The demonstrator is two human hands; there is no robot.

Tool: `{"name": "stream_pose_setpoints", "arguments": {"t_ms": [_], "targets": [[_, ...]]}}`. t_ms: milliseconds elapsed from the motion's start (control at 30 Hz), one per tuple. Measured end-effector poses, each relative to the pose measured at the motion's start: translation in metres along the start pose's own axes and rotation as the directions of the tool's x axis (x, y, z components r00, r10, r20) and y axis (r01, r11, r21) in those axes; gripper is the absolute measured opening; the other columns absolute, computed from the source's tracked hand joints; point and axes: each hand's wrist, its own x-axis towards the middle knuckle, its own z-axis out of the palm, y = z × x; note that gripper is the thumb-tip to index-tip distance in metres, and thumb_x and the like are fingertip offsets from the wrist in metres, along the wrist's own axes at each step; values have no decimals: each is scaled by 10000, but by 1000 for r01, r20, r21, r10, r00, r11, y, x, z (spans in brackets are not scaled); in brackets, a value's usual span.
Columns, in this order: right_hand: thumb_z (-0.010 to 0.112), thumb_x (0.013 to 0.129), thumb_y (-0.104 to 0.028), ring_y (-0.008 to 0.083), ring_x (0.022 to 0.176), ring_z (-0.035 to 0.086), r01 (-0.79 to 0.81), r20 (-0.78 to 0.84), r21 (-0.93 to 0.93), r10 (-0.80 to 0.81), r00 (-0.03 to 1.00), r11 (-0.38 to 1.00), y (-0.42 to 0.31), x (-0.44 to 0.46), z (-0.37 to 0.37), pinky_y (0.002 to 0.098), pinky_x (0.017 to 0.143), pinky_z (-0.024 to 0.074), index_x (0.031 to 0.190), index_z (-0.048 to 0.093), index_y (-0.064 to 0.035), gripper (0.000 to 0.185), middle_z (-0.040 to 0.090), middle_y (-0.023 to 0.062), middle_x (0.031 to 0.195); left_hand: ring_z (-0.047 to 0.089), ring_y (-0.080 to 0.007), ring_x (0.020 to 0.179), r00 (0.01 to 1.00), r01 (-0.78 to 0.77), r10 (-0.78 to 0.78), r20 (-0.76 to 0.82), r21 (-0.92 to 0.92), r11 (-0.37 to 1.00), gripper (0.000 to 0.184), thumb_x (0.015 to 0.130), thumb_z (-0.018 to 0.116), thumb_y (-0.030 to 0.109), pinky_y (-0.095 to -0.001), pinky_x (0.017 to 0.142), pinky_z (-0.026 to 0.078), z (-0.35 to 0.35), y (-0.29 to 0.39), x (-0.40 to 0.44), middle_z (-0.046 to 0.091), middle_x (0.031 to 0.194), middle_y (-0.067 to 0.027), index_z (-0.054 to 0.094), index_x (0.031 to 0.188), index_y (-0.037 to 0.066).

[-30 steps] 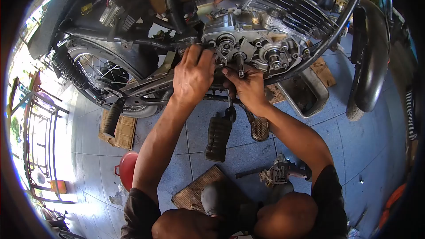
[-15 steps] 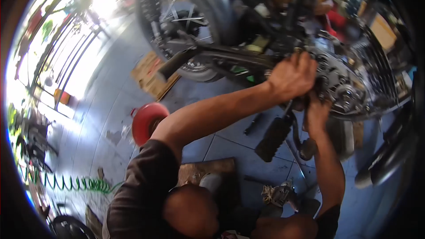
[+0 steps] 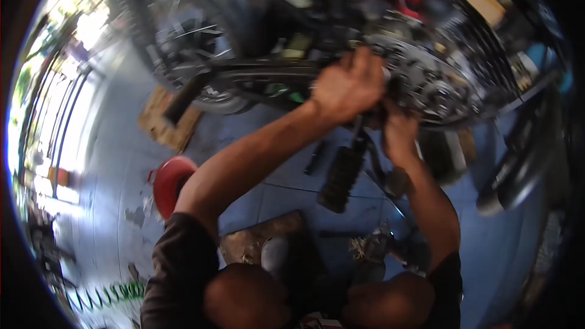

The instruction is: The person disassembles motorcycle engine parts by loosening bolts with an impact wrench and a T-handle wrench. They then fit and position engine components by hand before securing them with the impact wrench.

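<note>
Both hands are at the left end of an open motorcycle engine (image 3: 436, 88) with bare gears and metal parts. My left hand (image 3: 352, 84) reaches over the swingarm (image 3: 262, 73), its fingers bent against the engine's edge. Just below and to the right, my right hand (image 3: 401, 133) points upward with fingers curled in under the engine. Whatever the fingertips grip is hidden by the hands and by blur. A ribbed black footrest (image 3: 339, 178) hangs below my hands.
The rear wheel (image 3: 189, 36) stands at upper left. A red bowl-like container (image 3: 172, 184) sits on the tiled floor beside my left arm, near flattened cardboard (image 3: 167, 119). A greasy metal part (image 3: 372, 245) lies before my knees. An exhaust pipe (image 3: 515, 176) is at right.
The whole view has shifted, so the motorcycle and floor items appear farther left and somewhat higher. Both hands stay at about the same spot on the engine.
</note>
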Motion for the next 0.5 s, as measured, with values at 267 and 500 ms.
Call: {"name": "stream_pose_setpoints", "arguments": {"t_ms": [267, 500], "targets": [[688, 885, -169, 83, 466, 516, -148, -15, 147, 152, 988, 978, -12, 0, 7, 229, 401, 377, 889, 661, -46, 126, 611, 24, 639, 655, -287, 729, 993, 5, -14, -118, -79, 997, 178, 847, 630, 145, -352, 548, 557, 6, -4, 3, 558, 890, -143, 528, 927, 24], [680, 888, -137, 91, 443, 501, -114, 21, 225, 112, 993, 968, -9, 1, 7, 225, 381, 373, 868, 640, -42, 105, 601, 35, 625, 632, -378, 683, 986, 81, -118, -114, -284, 955, 203, 872, 654, 169, -436, 550, 524, -4, -1, 6, 567, 877, -160, 516, 927, 31]]}}
